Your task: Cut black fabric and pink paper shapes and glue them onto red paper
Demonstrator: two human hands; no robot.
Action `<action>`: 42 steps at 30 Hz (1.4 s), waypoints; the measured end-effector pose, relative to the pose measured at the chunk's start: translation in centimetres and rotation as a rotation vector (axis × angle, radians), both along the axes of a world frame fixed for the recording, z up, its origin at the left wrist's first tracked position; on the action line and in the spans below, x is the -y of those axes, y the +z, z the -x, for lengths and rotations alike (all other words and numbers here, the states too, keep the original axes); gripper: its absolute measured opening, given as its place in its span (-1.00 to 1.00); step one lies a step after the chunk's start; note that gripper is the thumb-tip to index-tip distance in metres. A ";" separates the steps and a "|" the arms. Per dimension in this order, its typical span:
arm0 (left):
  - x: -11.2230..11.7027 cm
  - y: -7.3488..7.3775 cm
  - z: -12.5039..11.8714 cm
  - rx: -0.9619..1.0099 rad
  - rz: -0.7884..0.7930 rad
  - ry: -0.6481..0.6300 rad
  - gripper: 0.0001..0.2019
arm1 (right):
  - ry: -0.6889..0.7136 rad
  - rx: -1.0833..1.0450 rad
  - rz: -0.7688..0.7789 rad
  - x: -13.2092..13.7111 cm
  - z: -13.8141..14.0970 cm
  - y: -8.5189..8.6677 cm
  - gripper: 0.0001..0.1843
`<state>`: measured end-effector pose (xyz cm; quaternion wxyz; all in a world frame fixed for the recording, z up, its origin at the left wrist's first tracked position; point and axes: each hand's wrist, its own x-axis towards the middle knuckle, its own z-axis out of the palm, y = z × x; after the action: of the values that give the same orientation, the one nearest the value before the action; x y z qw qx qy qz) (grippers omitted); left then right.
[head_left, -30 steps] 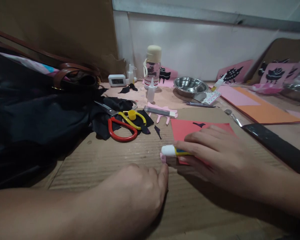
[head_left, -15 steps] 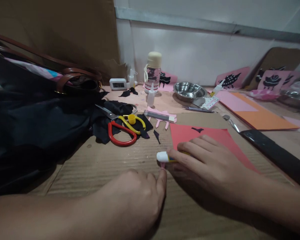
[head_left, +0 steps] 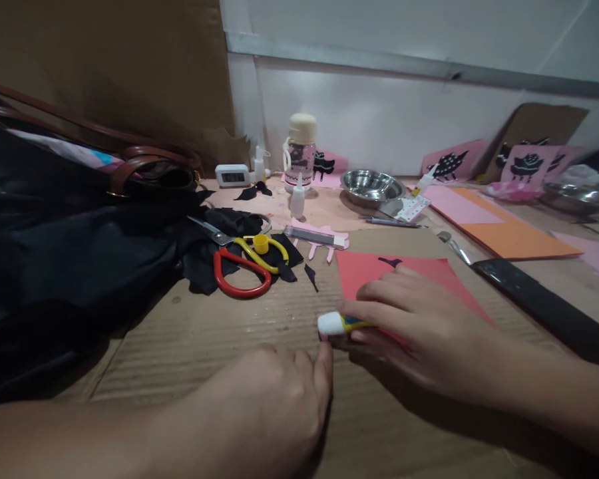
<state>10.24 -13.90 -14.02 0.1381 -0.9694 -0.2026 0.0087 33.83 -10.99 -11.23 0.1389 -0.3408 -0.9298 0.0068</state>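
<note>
My right hand (head_left: 404, 316) is closed around a glue stick (head_left: 334, 324) with a yellow and blue body, its white end pointing left, low over the cardboard (head_left: 219, 372). Right under that white end, my left hand (head_left: 274, 392) has its fingers curled together, the fingertips on a tiny pink paper piece (head_left: 324, 338), mostly covered. Beneath my right hand lies a red paper sheet (head_left: 354, 269) bearing a small black cutout (head_left: 390, 262). Another black scrap (head_left: 311, 278) lies beyond the glue stick.
Scissors (head_left: 242, 273) with red and yellow handles rest on black scraps, a yellow cap (head_left: 261, 244) beside them. A black bag (head_left: 80, 266) fills the left. Behind stand a bottle (head_left: 299, 156), a small glue bottle (head_left: 297, 201) and a steel bowl (head_left: 372, 187). A black-handled tool (head_left: 539, 299) lies right.
The glue stick's white end has shifted slightly over the pink piece, covering more of it. My left hand stays almost in place. The view has tilted and shifted a little.
</note>
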 end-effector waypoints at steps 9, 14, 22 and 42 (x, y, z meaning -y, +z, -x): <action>0.0 0.1 0.1 -0.014 -0.008 -0.003 -0.44 | 0.023 0.092 -0.139 -0.8 -0.1 -1.2 -0.75; -0.2 0.0 0.0 -0.040 0.012 -0.005 -0.43 | -0.017 0.042 -0.229 -0.9 -0.6 -0.4 -0.80; -0.1 -0.1 0.1 -0.053 0.008 0.014 -0.48 | -0.034 0.033 -0.024 0.0 0.3 -0.9 -0.73; -0.1 0.2 0.0 -0.121 0.055 0.021 -0.47 | -0.042 0.042 -0.007 0.2 0.2 -0.9 -0.77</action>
<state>10.25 -13.81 -13.78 0.1231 -0.9684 -0.2037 0.0742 33.59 -11.22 -12.12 0.1205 -0.3596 -0.9252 -0.0064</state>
